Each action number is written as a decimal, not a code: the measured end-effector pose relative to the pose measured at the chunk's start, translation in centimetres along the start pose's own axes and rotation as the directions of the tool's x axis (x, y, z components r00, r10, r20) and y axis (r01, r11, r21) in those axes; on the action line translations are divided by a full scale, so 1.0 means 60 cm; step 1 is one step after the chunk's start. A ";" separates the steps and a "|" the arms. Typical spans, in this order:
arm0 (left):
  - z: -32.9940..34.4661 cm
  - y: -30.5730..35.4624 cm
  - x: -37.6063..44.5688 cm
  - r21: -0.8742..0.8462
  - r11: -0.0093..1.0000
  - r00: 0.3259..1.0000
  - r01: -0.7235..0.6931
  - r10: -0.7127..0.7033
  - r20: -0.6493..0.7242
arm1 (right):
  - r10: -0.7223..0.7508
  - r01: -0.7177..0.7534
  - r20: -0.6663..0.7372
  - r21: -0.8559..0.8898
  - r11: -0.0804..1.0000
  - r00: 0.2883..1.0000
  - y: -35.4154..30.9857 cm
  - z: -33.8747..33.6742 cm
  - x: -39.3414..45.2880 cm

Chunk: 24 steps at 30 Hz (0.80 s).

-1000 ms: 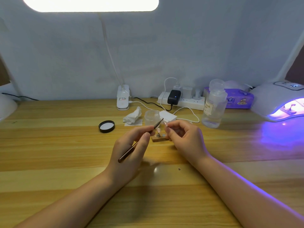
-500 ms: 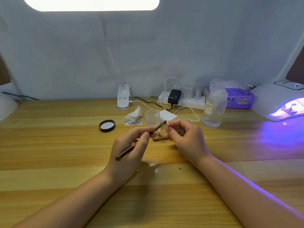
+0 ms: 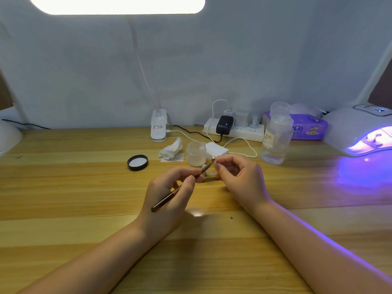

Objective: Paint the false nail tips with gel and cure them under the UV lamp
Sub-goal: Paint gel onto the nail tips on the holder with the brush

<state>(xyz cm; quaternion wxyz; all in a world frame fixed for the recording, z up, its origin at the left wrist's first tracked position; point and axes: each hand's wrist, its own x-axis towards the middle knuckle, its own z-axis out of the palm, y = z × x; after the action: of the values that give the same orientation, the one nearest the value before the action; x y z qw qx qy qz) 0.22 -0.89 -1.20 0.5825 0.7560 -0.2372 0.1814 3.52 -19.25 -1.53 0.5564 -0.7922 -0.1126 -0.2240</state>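
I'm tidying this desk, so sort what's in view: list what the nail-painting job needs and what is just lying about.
In use:
- brush, held in the left hand
- nail tip, pinched by the right hand
- small wooden stand
- open gel jar and its black lid
- lit UV lamp

Lying about:
- crumpled tissue
- clear bottle
- power strip
- purple wipes pack

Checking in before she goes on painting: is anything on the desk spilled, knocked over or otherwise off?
Nothing looks spilled or tipped. The small gel jar stands open and upright, its black lid lying apart to the left. A crumpled tissue sits beside the jar. The UV lamp at right glows, with something inside that I cannot identify.
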 end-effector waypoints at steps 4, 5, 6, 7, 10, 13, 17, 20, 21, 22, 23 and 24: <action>-0.001 0.002 0.000 0.013 1.000 1.000 -0.016 0.016 0.012 | -0.010 0.010 -0.023 -0.009 1.000 1.000 0.002 -0.001 0.001; 0.000 0.003 0.000 0.019 1.000 1.000 -0.018 0.018 0.005 | -0.018 0.017 -0.026 -0.019 1.000 1.000 0.002 -0.001 0.001; 0.000 0.003 0.000 0.031 0.999 1.000 -0.026 0.027 -0.006 | -0.027 0.026 -0.030 -0.033 0.999 0.999 0.003 -0.001 0.001; 0.000 0.003 0.001 0.050 0.998 0.999 -0.040 0.041 -0.014 | -0.037 0.036 -0.033 -0.049 0.998 0.999 0.003 0.000 0.001; 0.003 0.002 0.005 0.105 0.991 0.997 -0.080 0.081 -0.010 | -0.079 0.074 -0.048 -0.094 0.993 0.996 0.003 0.000 0.001; 0.004 -0.002 0.006 0.146 0.982 0.992 -0.122 0.124 -0.008 | -0.118 0.110 -0.050 -0.142 0.984 0.992 0.003 0.001 0.001; 0.004 -0.001 0.006 0.169 0.971 0.985 -0.172 0.171 0.018 | -0.149 0.138 -0.041 -0.193 0.971 0.988 0.004 0.003 0.002; 0.002 0.001 0.004 0.173 0.974 0.989 -0.148 0.145 0.032 | -0.154 0.142 -0.045 -0.210 0.967 0.987 0.004 0.002 0.002; 0.001 0.002 0.004 0.175 0.975 0.991 -0.134 0.131 0.029 | -0.151 0.138 -0.047 -0.209 0.968 0.987 0.005 0.002 0.003; 0.000 0.003 0.003 0.178 0.976 0.992 -0.126 0.123 0.027 | -0.146 0.132 -0.051 -0.208 0.969 0.988 0.005 0.001 0.003; 0.000 0.004 0.002 0.182 0.976 0.993 -0.122 0.120 0.022 | -0.143 0.129 -0.056 -0.207 0.970 0.988 0.005 0.001 0.003; -0.001 0.004 0.002 0.189 0.974 0.992 -0.123 0.123 0.010 | -0.142 0.127 -0.059 -0.206 0.970 0.988 0.006 0.001 0.004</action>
<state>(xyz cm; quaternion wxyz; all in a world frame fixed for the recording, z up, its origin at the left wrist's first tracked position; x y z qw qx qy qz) 0.17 -0.92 -0.91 0.4960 0.7916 -0.2648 0.2393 3.89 -19.33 -1.72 0.4604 -0.8263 -0.1225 -0.3004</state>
